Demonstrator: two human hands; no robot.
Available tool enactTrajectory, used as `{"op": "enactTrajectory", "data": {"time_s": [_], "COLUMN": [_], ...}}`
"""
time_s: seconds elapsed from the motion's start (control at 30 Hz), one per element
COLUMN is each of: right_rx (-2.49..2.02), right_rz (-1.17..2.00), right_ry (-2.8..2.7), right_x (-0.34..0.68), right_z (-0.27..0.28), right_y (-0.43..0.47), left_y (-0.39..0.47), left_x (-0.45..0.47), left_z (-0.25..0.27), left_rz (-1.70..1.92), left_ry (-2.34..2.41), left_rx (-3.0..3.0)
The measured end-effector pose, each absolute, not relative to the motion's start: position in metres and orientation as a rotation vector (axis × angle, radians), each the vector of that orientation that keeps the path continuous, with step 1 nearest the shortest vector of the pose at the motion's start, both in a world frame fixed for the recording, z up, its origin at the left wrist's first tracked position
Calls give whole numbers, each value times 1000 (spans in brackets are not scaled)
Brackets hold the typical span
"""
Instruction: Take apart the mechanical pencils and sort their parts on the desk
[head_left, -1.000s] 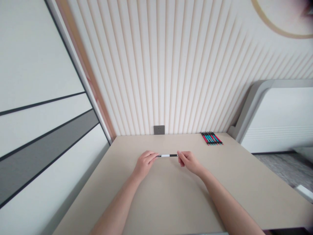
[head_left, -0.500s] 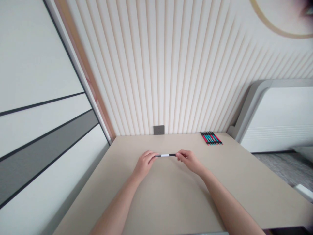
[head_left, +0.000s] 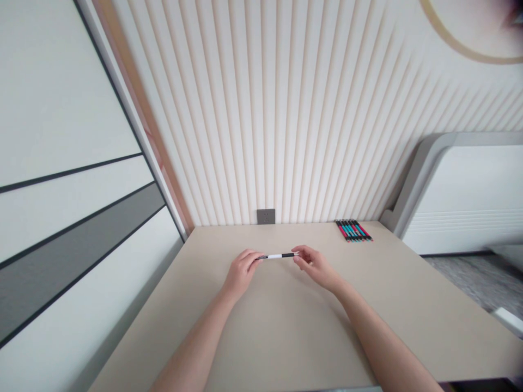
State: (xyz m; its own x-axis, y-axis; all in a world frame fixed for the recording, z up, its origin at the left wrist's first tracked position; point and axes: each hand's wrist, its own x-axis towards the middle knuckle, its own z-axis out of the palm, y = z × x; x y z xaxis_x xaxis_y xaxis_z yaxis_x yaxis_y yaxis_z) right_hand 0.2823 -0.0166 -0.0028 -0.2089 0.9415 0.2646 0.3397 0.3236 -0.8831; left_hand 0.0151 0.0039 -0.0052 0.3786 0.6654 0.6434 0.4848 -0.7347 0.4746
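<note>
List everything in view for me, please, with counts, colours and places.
Pen: one, black and white, between the two grips
Row of pens: several, too small to count surely; red, teal, black; table's far right
Table: one, beige, centre foreground
Socket: one, dark grey, low on the wall
Ribbed wall: one, cream, behind the table
Panelled surface: one, white with grey band, left
Headboard: one, white and grey, right
Round rim: one, gold-coloured, upper right, cut off
Left grip: one, bare, closed on the pen's left end
Right grip: one, bare, fingers parted at the pen's right end; contact unclear
</note>
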Motion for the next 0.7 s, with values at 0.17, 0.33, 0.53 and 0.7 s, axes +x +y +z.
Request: {"op": "enactTrajectory", "data": {"time_s": [0.17,0.33,0.53,0.7], "right_rx": [-1183,-1211,-1235,-1188], "right_rz": [801,863,919,767], "right_ry": [-1745,-1799,-1737,-1738], "right_x": [283,282,281,283], "right_z": [1,-2,-8,0], "right_y": [-19,-18,-16,-18], "left_y": [4,4,3,3], "left_x": [15,15,15,15], "left_z": [-6,-9,-8,-6], "left_rz": [1276,1266,1259,1260], "left_ry": [1031,974,1004,1034], "left_rx": [2443,2501,2467,2431]}}
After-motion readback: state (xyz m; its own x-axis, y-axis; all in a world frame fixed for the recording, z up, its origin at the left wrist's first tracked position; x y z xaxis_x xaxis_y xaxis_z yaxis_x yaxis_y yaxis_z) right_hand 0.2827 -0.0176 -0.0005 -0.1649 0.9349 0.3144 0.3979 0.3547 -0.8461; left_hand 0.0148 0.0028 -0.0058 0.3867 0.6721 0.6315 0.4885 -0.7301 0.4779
